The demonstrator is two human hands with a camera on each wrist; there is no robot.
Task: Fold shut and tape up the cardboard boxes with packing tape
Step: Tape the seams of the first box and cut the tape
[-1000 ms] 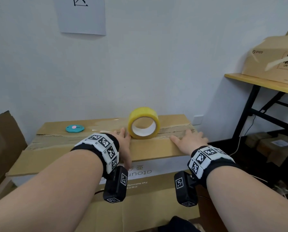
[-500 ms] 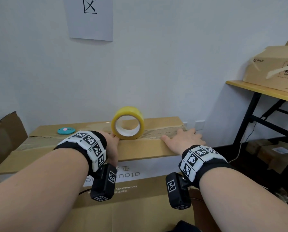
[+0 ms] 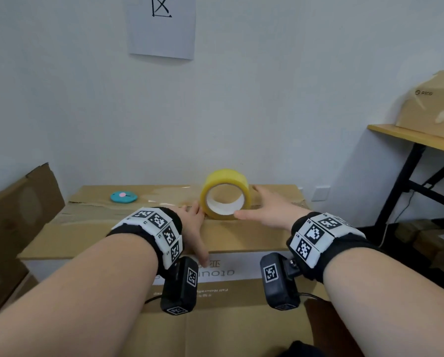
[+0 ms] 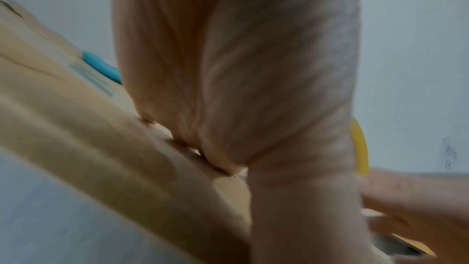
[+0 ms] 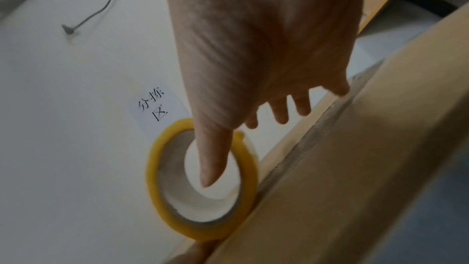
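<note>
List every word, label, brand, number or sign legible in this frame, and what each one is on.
"区": white paper sheet on the wall, head view.
"分拣区": the same sheet, right wrist view.
"PICO": brown box on the wooden shelf, blurred.
"atou" and "亚", seen upside down: white band on the cardboard box.
Small print line below it: too blurred to read.
Wrist bands: square marker patterns only.

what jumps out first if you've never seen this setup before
A yellow roll of packing tape stands on edge on the closed top of the large brown cardboard box. The open right hand reaches around it from the right, while the left hand presses the flap. A small teal disc lies further left.
</note>
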